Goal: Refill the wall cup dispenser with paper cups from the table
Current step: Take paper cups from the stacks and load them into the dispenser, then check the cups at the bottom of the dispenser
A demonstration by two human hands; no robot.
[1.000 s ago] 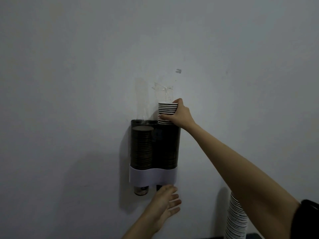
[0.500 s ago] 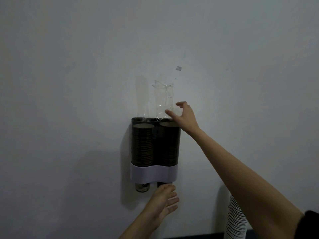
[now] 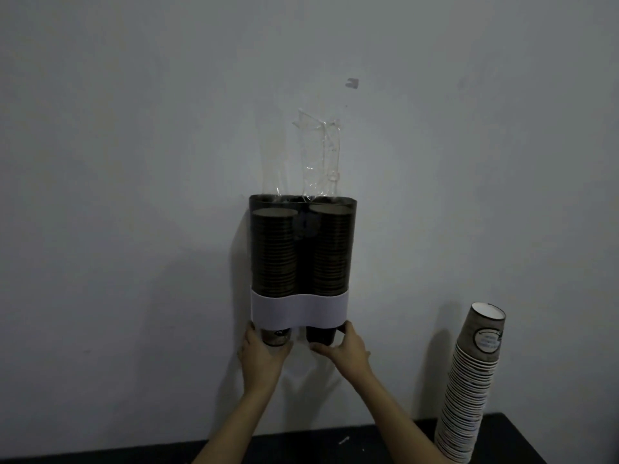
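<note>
The wall cup dispenser hangs on the wall, both dark tubes stacked with cups. Below its white band, the left hand has its grip curled around the left bottom cup; the right hand pinches the right bottom cup. A tall stack of paper cups leans on the dark surface at right

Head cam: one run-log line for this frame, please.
dispenser: both tubes stacked near top | left hand: grips left outlet cup | right hand: grips right outlet cup | spare stack: on table
</note>
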